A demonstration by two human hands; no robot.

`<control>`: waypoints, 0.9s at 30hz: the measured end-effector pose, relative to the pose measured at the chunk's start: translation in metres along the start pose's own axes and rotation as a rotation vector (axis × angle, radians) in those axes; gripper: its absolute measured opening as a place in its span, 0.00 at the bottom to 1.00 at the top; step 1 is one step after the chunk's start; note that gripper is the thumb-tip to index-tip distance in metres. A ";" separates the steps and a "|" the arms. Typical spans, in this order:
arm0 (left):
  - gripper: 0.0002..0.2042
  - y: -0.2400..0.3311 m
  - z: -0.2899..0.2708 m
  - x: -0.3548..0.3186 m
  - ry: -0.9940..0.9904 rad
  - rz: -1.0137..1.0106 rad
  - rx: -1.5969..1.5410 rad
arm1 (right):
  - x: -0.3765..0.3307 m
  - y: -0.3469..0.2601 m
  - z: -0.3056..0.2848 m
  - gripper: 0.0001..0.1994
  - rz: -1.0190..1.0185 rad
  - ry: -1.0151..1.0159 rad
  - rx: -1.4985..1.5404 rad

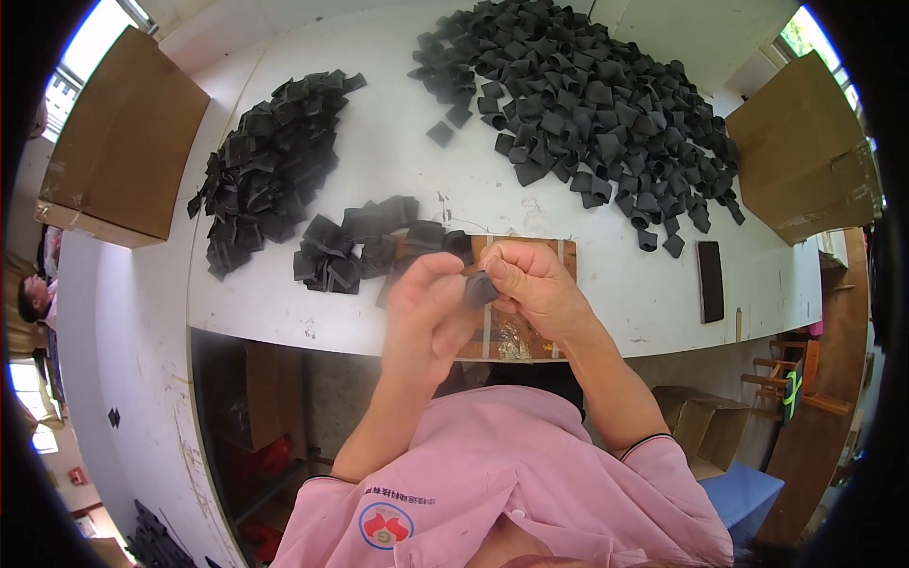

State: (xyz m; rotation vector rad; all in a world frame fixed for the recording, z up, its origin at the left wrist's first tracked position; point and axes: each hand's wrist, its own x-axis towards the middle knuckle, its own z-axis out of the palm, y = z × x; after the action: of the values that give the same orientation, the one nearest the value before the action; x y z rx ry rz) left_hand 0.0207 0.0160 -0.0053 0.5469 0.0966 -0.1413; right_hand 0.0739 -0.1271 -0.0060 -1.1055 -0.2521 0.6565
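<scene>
Both hands meet over the front edge of the white table, around one small dark grey tube-like piece (481, 290) of what looks like fabric. My right hand (536, 282) pinches it between thumb and fingers from the right. On the other side my left hand (428, 301), smeared by motion, has its fingers curled against the piece; its exact grip is partly hidden. Below the hands lies a brown board (561, 275) with pale tape strips. Just left of it is a small heap of flat dark pieces (343, 248).
A large pile of open dark tubes (606, 104) spreads across the back right. A heap of flatter dark pieces (275, 170) lies at left. Cardboard boxes (123, 142) stand at both ends of the white table (398, 151). A black phone (710, 281) lies at right. Another person (38, 298) is far left.
</scene>
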 end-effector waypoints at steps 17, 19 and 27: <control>0.09 0.015 0.015 0.013 -0.045 0.643 1.112 | 0.005 0.003 0.003 0.10 -0.203 0.152 -0.407; 0.08 0.019 0.017 0.010 -0.090 0.621 1.178 | 0.000 -0.001 0.006 0.10 -0.208 0.199 -0.547; 0.07 0.009 0.015 0.009 0.036 0.809 1.176 | -0.013 -0.012 0.025 0.11 -0.872 0.380 -1.147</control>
State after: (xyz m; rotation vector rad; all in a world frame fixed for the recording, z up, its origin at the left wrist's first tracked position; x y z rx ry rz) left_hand 0.0324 0.0148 0.0113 1.7125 -0.1981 0.6523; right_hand 0.0553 -0.1197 0.0174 -1.9682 -0.7702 -0.5924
